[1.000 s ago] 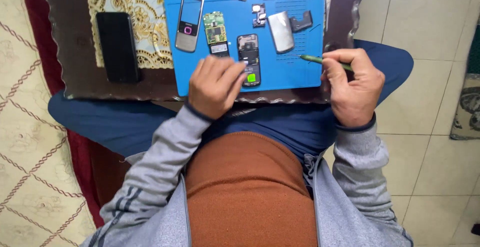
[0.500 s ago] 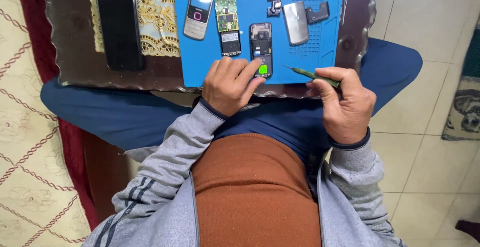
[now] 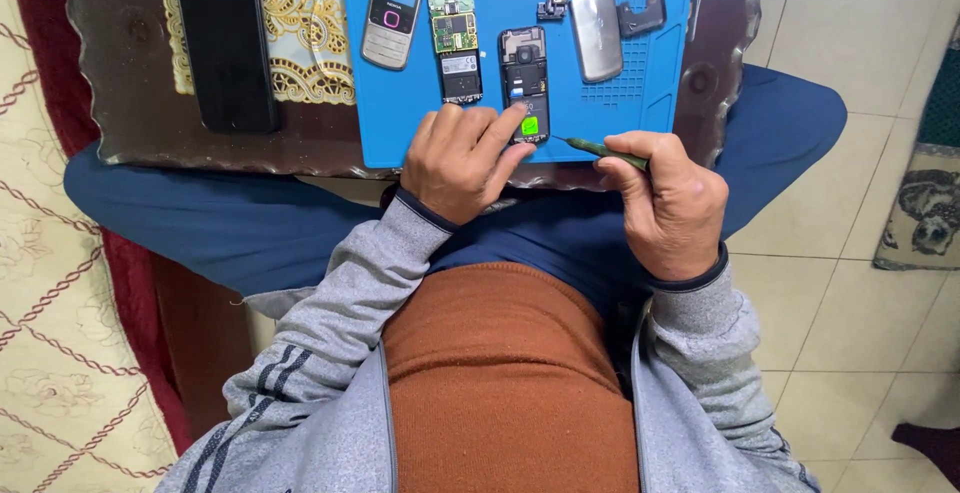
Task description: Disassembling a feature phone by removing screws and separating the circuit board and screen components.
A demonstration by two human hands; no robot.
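Note:
My left hand (image 3: pixel 462 158) rests on the blue work mat (image 3: pixel 620 113), its index finger pressing the lower end of an opened black phone body (image 3: pixel 525 78) beside a small green sticker. My right hand (image 3: pixel 668 198) grips a thin green-handled screwdriver (image 3: pixel 600 151), whose tip points left toward that phone body and stops just short of it. A bare green circuit board (image 3: pixel 455 38) lies left of the phone body. A silver keypad phone front (image 3: pixel 395 8) lies further left. A grey metal back cover (image 3: pixel 596 35) lies to the right.
A black smartphone (image 3: pixel 226 45) lies on a gold lace doily (image 3: pixel 300 33) on the dark glass table (image 3: pixel 140 73). Small black parts (image 3: pixel 640 15) sit on the mat's upper right. My blue-trousered legs are under the table. Tiled floor is on the right, patterned fabric on the left.
The view has shifted so the table sits higher in frame. My right hand has swung the screwdriver tip left toward the opened phone body. My left index finger stays on it.

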